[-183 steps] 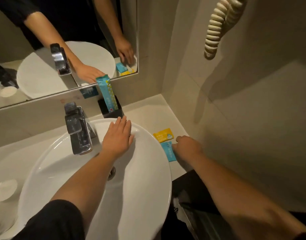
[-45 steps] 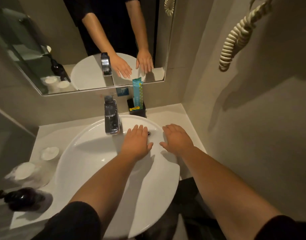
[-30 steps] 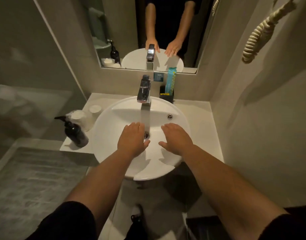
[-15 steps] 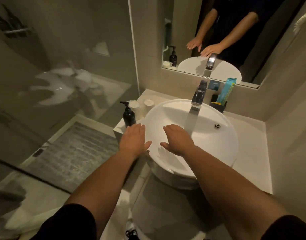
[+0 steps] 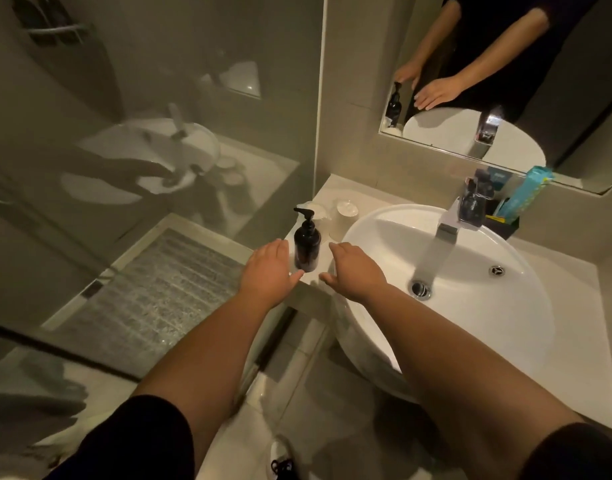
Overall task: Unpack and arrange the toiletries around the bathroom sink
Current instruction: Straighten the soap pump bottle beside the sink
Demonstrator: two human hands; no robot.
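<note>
A black pump bottle (image 5: pixel 307 242) stands upright on the counter's left front corner, beside the white round sink (image 5: pixel 477 327). My left hand (image 5: pixel 268 270) hovers open just left of the bottle, and my right hand (image 5: pixel 356 270) hovers open just right of it over the sink's left rim. Neither hand touches the bottle. Behind the bottle stand two white capped cups (image 5: pixel 344 216), one of them wrapped in clear film. A tall teal packet (image 5: pixel 526 190) leans in a black holder (image 5: pixel 505 223) against the wall behind the chrome tap (image 5: pixel 462 216).
A mirror (image 5: pixel 505 81) hangs above the sink and reflects my arms. A glass shower screen (image 5: pixel 159 133) with a grey mat (image 5: pixel 152 296) behind it stands close on the left. The beige counter (image 5: pixel 571 282) runs right of the sink. My shoe (image 5: pixel 284 462) shows on the tiled floor.
The view has swung left and both hands have shifted left, from over the sink basin to either side of the black pump bottle.
</note>
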